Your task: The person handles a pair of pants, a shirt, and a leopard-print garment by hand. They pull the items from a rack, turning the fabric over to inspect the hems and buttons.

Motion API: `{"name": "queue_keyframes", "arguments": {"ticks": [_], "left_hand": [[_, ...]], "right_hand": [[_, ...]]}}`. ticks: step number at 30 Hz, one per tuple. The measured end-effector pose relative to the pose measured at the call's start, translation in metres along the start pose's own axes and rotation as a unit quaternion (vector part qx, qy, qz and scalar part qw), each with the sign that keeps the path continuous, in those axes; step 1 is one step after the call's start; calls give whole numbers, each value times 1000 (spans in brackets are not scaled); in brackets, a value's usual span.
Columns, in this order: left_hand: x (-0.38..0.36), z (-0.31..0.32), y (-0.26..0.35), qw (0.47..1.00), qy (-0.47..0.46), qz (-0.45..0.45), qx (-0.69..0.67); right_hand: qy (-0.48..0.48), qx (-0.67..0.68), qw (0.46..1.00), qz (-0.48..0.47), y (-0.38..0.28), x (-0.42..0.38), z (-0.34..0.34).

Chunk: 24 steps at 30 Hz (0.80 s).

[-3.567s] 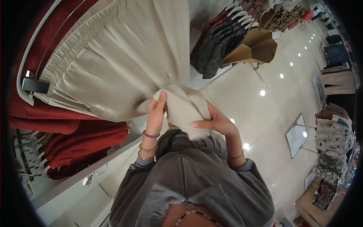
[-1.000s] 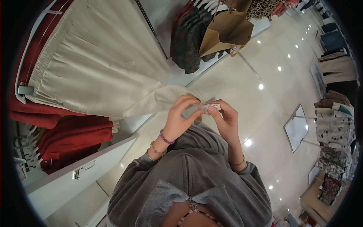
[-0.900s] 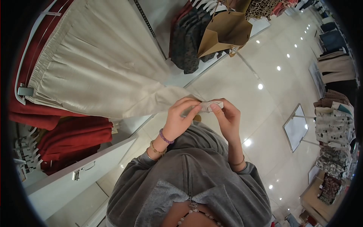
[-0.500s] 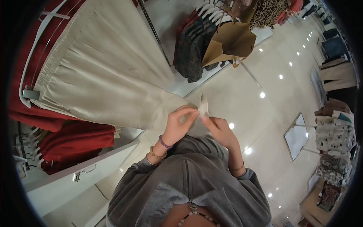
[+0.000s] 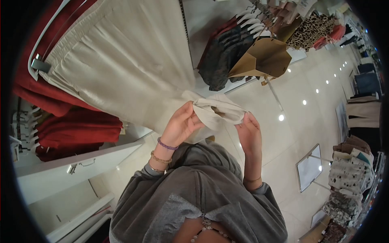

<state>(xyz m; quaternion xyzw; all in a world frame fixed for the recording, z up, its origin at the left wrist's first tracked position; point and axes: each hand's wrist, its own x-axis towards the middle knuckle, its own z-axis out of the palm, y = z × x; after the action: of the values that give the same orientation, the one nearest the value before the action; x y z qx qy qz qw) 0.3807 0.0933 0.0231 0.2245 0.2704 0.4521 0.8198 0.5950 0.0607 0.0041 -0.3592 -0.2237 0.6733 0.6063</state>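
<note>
Long cream trousers point(image 5: 121, 52) with a gathered waist hang from a clip hanger point(image 5: 40, 64) at the upper left. Near the middle of the view, my left hand point(image 5: 180, 125) pinches one side of the cream leg hem point(image 5: 210, 115). The opposite side of that hem is between the thumb and fingers of my right hand point(image 5: 249, 129). Stretched between both hands, the hem shows a gap in its opening. Bracelets circle my left wrist.
Red garments point(image 5: 79, 129) hang at the left above a white drawer unit point(image 5: 81, 164). Dark patterned clothes point(image 5: 223, 52) and a brown paper bag point(image 5: 265, 58) hang at the top. A framed mirror-like panel point(image 5: 308, 168) and clothing racks line the right.
My hands have moved apart, spreading the hem that was bunched between them. The view has shifted, so the trousers, bag and racks appear in slightly different places.
</note>
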Motion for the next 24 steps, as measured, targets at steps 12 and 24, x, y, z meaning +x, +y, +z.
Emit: {"name": "queue_keyframes", "arguments": {"ticks": [12, 24], "left_hand": [[-1, -3, -1, 993, 20, 31, 115], [-10, -44, 26, 720, 247, 280, 585]], "right_hand": [[-100, 320, 928, 161, 0, 1, -20], [109, -444, 857, -240, -8, 5, -13]]}}
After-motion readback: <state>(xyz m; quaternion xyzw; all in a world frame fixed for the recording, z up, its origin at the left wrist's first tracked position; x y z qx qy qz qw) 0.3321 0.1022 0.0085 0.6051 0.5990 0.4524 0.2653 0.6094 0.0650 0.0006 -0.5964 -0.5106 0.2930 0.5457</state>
